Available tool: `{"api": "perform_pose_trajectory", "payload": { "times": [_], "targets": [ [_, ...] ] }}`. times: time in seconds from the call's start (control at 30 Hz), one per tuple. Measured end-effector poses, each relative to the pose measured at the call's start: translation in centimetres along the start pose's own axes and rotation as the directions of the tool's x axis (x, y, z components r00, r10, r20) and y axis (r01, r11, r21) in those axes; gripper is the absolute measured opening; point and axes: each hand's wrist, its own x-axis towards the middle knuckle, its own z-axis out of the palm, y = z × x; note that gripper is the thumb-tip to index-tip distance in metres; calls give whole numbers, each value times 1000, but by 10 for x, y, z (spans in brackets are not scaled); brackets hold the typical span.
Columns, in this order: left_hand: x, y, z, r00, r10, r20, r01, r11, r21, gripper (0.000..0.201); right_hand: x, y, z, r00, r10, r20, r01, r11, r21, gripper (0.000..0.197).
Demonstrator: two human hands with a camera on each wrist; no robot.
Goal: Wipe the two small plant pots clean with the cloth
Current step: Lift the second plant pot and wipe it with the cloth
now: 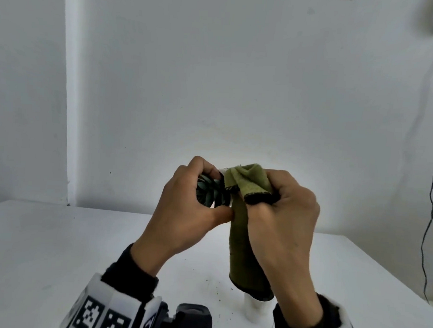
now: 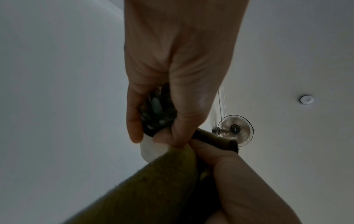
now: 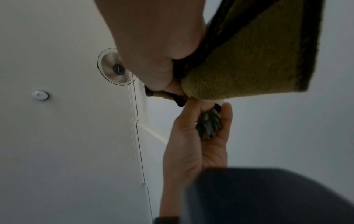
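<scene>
Left hand curled round 1 small white plant pot with dark succulent, held above the white table, right hand pinching olive-green terry cloth against it – wipe underway, probably unfinished – 2nd white pot on table likely still waiting.

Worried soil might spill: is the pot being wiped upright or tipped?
Tipped. The left hand holds the pot on its side, plant facing the camera, cloth over its base.

white table, small white pot, scattered dark crumbs
</scene>
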Motion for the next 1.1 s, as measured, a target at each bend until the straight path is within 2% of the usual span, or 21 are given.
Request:
{"api": "perform_pose_trajectory", "payload": {
  "times": [0.07,0.13,0.2,0.27,0.33,0.43,0.6,0.7,0.77,1.0,1.1],
  "targets": [
    [1,-2,-3,999,-23,40,23,1000,-12,45,4,-2,-5,991,61,120,-77,989,130,31],
    [1,-3,-5,997,-43,66,45,999,-25,45,9,-3,-11,971,168,170,-224,888,402,28],
    [1,-3,-5,996,-61,68,63,998,-29,43,15,-2,-19,961,247,125,-272,757,594,15],
    [2,-3,-5,995,-76,64,79,996,-45,43,19,-1,-28,959,278,48,-243,729,640,13],
    [2,-4,-5,994,-91,65,95,994,-63,42,21,-1,-36,967,254,-22,-189,771,608,14],
    [1,-3,-4,993,-95,67,100,992,-74,42,21,1,-37,983,177,-56,-123,848,515,21],
    [-2,4,-3,995,-70,67,77,992,-101,41,8,0,-14,995,4,95,-33,951,306,21],
    [-1,4,-8,997,-58,58,66,989,-132,39,1,4,0,972,-229,45,225,971,83,9],
    [0,4,-11,996,-60,67,70,985,-155,38,0,12,5,948,-319,-9,319,948,-16,9],
    [-1,4,-6,992,-111,63,121,971,-205,38,8,27,2,957,-270,-109,261,961,-95,8],
    [-1,5,-5,989,-133,71,147,957,-248,37,11,27,-2,976,-123,-178,137,988,68,13]
  ]
}}
